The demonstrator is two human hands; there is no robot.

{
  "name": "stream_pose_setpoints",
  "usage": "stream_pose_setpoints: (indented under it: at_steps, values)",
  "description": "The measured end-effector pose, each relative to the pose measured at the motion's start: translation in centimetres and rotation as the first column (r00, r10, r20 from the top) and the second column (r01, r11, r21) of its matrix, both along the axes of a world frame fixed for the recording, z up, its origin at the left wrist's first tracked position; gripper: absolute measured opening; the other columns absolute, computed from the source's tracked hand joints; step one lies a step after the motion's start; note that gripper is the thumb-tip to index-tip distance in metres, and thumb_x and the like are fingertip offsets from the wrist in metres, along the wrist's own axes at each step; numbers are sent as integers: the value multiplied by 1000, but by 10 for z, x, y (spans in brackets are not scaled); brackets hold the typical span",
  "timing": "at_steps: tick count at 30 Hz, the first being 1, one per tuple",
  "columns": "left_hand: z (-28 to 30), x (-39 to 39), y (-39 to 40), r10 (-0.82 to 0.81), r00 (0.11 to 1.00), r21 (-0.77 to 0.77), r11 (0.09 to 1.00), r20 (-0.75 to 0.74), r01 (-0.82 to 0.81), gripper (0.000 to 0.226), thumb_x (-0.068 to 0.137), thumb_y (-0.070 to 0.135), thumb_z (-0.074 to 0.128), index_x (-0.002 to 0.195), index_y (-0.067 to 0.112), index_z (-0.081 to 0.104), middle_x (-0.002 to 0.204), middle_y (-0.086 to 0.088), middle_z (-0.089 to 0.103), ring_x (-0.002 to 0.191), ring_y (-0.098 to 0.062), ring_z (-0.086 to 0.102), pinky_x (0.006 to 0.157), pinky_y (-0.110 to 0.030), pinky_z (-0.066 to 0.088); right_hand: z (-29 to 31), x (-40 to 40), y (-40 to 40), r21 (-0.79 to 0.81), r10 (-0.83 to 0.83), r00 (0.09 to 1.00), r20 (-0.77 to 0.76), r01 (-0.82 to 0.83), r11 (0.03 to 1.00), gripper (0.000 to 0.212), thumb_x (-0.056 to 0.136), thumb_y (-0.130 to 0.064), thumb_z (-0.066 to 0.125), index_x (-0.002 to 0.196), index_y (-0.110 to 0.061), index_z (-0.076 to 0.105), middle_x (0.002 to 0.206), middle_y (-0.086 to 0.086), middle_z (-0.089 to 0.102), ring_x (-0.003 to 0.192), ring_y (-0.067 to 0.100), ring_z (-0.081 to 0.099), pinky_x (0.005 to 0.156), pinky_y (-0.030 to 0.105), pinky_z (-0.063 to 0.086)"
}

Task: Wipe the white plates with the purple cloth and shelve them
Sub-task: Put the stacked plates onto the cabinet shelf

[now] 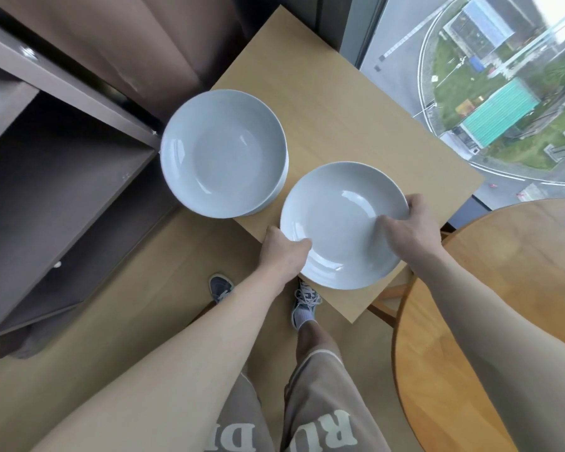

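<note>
You hold one white plate (343,223) with both hands at the near right part of the light wooden table (356,132). Your left hand (282,252) grips the plate's near left rim, thumb curled over onto the inner face and fingers hidden beneath. Your right hand (405,228) grips the right rim, thumb laid inside the plate and fingers wrapped round the outer edge. The plate's near edge juts past the table's near edge, above your right shoe (304,303); whether it rests on the table or is lifted just clear of it cannot be told from this angle.

Just to the far left of it, not touching, a stack of white plates (222,151) sits on the left part of the table, overhanging the left edge; rims of lower plates peek out at its right side, though how many is unclear.

Left of the stack stands a dark brown shelf unit (62,177) with open compartments. A round wooden table (490,321) is at the near right, and a window (503,86) looks down on streets at the far right.
</note>
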State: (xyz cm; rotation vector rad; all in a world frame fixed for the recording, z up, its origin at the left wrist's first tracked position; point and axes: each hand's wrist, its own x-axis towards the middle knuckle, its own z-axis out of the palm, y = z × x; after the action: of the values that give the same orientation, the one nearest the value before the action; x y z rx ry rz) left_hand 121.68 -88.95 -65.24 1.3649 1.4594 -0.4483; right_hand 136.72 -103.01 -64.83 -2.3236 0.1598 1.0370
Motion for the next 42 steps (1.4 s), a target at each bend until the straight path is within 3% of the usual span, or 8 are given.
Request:
stream_pose_setpoints:
  at_steps: [12, 16, 21, 24, 26, 31, 39, 42]
  values:
    - [5, 19, -13, 258, 966, 72, 963, 17, -259, 43, 87, 9, 58, 128, 4, 50, 125, -10, 61, 110, -32, 61, 91, -38, 53, 12, -8, 1, 78, -128, 992, -15, 129, 989, 30, 93, -14, 51, 123, -17, 52, 109, 2, 59, 83, 10, 55, 59, 29, 42]
    - [1, 14, -12, 276, 961, 53, 959, 26, -277, 47, 87, 8, 59, 133, 3, 49, 124, -8, 60, 109, -29, 61, 88, -37, 53, 10, -3, -1, 61, -142, 990, -20, 143, 988, 31, 90, -18, 55, 121, -21, 54, 128, 9, 56, 104, 26, 62, 75, 36, 52]
    - [-10, 1, -11, 303, 950, -10, 953, 80, -304, 55, 84, 10, 72, 131, 14, 44, 113, 2, 61, 104, -20, 62, 83, -32, 50, 1, -6, -5, 63, -76, 997, -21, 77, 995, 35, 88, -20, 63, 120, -20, 48, 123, 7, 55, 106, 27, 60, 78, 40, 53]
    - [-21, -9, -7, 358, 931, -140, 928, 77, -345, 75, 69, 21, 83, 137, 14, 51, 123, -1, 70, 109, -20, 69, 100, -39, 56, -2, -4, -5, 103, -62, 996, -59, 68, 992, 52, 87, -23, 71, 131, -22, 43, 126, 1, 55, 110, 26, 60, 88, 45, 56]
    - [-27, -16, -4, 369, 924, -228, 912, 97, -340, 65, 74, 19, 85, 134, 18, 59, 119, 0, 74, 107, -19, 72, 100, -42, 57, -5, 0, -5, 134, -102, 984, -144, 121, 984, 73, 80, -27, 78, 144, -25, 42, 131, -1, 57, 111, 26, 62, 92, 48, 57]
    - [-38, -20, 5, 362, 922, -348, 890, 139, -297, 43, 87, 9, 76, 128, 17, 66, 115, -2, 78, 110, -24, 72, 99, -45, 57, -20, 7, -10, 223, -181, 914, -363, 274, 935, 31, 84, -3, 72, 102, -27, 65, 96, 2, 73, 89, 31, 71, 83, 54, 61]
    - [-49, -22, -1, 442, 879, -401, 848, 178, -346, 47, 86, 3, 76, 130, 12, 65, 111, -9, 79, 106, -32, 74, 95, -59, 58, -26, 4, -15, 262, -201, 908, -367, 309, 914, 30, 86, 0, 70, 102, -25, 65, 80, -5, 74, 76, 21, 71, 61, 36, 59]
    - [-47, -27, -6, 443, 876, -401, 849, 189, -343, 53, 75, 9, 81, 126, 12, 67, 107, -8, 80, 104, -33, 75, 96, -60, 57, -26, -5, -22, 252, -223, 903, -368, 327, 911, 34, 85, -2, 68, 110, -25, 64, 95, 1, 73, 87, 28, 70, 70, 42, 61]
